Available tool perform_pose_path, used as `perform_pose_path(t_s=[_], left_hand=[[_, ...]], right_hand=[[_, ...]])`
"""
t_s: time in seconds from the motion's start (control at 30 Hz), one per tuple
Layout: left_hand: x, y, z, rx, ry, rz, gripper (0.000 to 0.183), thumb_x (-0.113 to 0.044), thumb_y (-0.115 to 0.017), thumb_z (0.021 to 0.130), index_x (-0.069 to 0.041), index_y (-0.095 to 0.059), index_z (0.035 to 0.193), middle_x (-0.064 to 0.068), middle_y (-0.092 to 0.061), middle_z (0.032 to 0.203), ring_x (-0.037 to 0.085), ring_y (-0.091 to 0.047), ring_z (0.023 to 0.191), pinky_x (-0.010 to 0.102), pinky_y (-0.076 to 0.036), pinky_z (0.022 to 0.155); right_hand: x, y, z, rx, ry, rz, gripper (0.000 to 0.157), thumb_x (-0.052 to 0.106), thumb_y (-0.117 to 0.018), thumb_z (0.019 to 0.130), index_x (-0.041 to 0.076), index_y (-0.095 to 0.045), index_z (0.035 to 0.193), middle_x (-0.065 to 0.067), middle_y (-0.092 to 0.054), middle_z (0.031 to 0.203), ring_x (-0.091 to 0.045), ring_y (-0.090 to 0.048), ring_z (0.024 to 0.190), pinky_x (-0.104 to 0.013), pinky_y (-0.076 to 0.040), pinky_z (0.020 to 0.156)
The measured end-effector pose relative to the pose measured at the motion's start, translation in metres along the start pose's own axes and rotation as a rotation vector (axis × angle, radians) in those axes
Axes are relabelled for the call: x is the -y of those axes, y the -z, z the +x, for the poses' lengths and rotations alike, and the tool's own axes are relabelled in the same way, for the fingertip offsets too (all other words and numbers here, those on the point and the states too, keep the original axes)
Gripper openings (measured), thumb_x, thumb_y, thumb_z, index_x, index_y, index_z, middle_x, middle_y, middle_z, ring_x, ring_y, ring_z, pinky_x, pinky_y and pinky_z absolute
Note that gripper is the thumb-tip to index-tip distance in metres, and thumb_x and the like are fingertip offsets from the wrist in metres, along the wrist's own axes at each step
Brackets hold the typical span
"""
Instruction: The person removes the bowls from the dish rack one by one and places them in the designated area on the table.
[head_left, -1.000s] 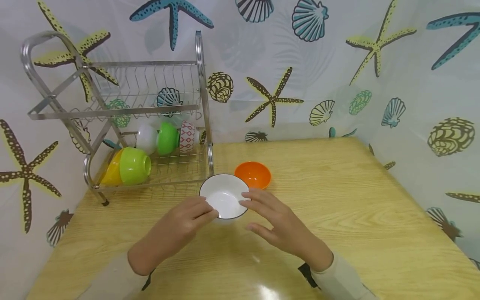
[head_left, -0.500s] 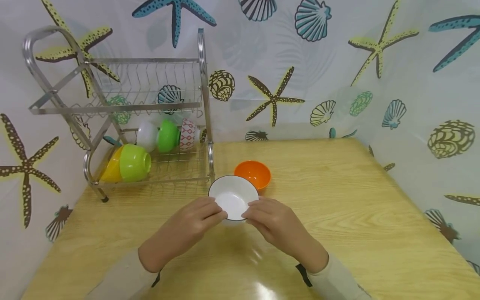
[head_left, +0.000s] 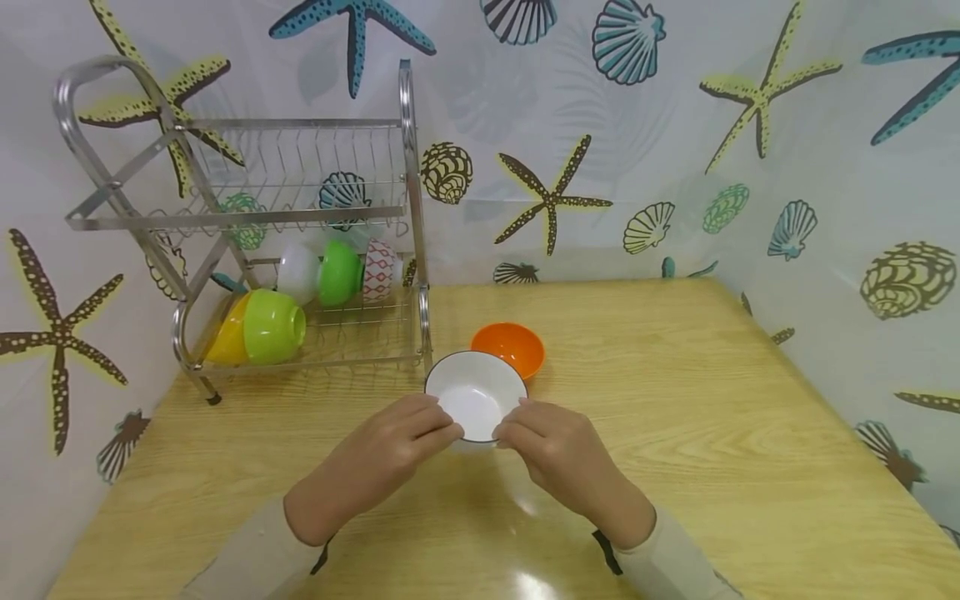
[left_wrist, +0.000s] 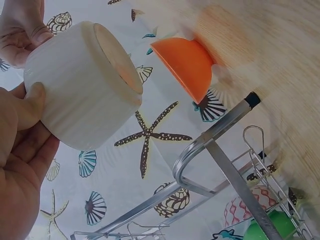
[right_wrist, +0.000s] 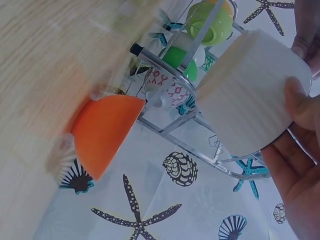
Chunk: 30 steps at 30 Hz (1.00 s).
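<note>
A white bowl [head_left: 474,398] with a thin dark rim is held up over the table between both hands, its inside tilted toward the head camera. My left hand [head_left: 393,446] pinches the near left of its rim, thumb outside and fingers over the edge. At the near right, my right hand [head_left: 562,450] pinches the same rim. Both wrist views show the bowl's ribbed outer wall [left_wrist: 82,87] and its foot, raised off the tabletop. Just behind it, an orange bowl [head_left: 510,346] stands upright on the table, partly overlapped by the white one in the head view.
A two-tier metal dish rack [head_left: 247,218] stands at the left. Its lower tier holds a lime bowl [head_left: 273,327], a yellow bowl [head_left: 227,333], a green bowl [head_left: 339,273], a white bowl [head_left: 297,273] and a red-patterned bowl [head_left: 379,271]. A patterned curtain [head_left: 675,125] surrounds the wooden table [head_left: 675,400].
The white bowl and left hand have shifted slightly right. My right hand, spread beside the bowl with its thumb apart a second ago, has closed its fingers on the rim.
</note>
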<state>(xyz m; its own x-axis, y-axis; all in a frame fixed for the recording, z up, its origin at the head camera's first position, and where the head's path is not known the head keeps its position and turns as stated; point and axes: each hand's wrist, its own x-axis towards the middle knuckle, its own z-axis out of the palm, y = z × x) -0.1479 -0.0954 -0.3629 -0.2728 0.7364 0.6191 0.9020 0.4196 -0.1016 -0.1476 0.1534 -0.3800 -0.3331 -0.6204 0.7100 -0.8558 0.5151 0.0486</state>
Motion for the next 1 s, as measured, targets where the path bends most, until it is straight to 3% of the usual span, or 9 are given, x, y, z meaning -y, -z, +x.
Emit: perform_pose_path(t_s=[0.3, 0.4, 0.57, 0.73, 1.0], left_hand=[[0.0012, 0.0033, 0.0017, 0.043, 0.008, -0.015, 0.032, 0.002, -0.080, 0.071, -0.007, -0.073, 0.101, 0.000, -0.065, 0.096, 0.015, -0.061, 0.094, 0.028, -0.051, 0.094], [0.0021, 0.0042, 0.0023, 0.048, 0.014, -0.034, 0.032, 0.003, -0.079, 0.072, -0.007, -0.073, 0.102, 0.000, -0.065, 0.095, 0.014, -0.062, 0.093, 0.027, -0.052, 0.091], [0.0034, 0.0034, 0.0024, 0.041, 0.014, -0.039, 0.032, 0.004, -0.079, 0.073, -0.008, -0.074, 0.102, 0.000, -0.067, 0.094, 0.014, -0.063, 0.092, 0.027, -0.053, 0.089], [0.0043, 0.0011, 0.0038, 0.018, -0.001, 0.008, 0.033, 0.000, -0.081, 0.073, -0.009, -0.073, 0.104, 0.002, -0.071, 0.098, 0.016, -0.065, 0.096, 0.029, -0.052, 0.093], [0.0064, 0.0011, 0.0031, 0.021, 0.057, -0.064, 0.044, -0.015, -0.078, 0.080, -0.013, -0.065, 0.122, 0.008, -0.062, 0.124, 0.027, -0.055, 0.119, 0.038, -0.047, 0.101]], right_hand=[[0.0010, -0.0009, -0.0007, -0.041, -0.016, -0.004, 0.007, 0.006, -0.072, 0.080, 0.010, -0.066, 0.080, 0.002, -0.067, 0.080, -0.013, -0.065, 0.073, -0.034, -0.055, 0.086], [0.0006, -0.0006, -0.0006, -0.048, -0.010, -0.010, 0.006, 0.007, -0.068, 0.086, 0.010, -0.067, 0.081, 0.003, -0.067, 0.080, -0.013, -0.065, 0.072, -0.034, -0.056, 0.086], [-0.0002, 0.0004, -0.0006, -0.051, 0.005, -0.015, 0.024, 0.014, -0.052, 0.099, 0.009, -0.068, 0.082, 0.002, -0.068, 0.080, -0.014, -0.066, 0.074, -0.034, -0.056, 0.086], [-0.0020, 0.0019, -0.0005, -0.079, 0.030, -0.017, 0.024, 0.012, -0.052, 0.099, 0.008, -0.069, 0.082, 0.002, -0.068, 0.081, -0.014, -0.066, 0.075, -0.035, -0.056, 0.084], [-0.0047, 0.0034, -0.0032, -0.085, -0.001, -0.008, 0.028, 0.015, -0.050, 0.100, 0.009, -0.069, 0.080, 0.000, -0.069, 0.081, -0.017, -0.068, 0.078, -0.037, -0.057, 0.083]])
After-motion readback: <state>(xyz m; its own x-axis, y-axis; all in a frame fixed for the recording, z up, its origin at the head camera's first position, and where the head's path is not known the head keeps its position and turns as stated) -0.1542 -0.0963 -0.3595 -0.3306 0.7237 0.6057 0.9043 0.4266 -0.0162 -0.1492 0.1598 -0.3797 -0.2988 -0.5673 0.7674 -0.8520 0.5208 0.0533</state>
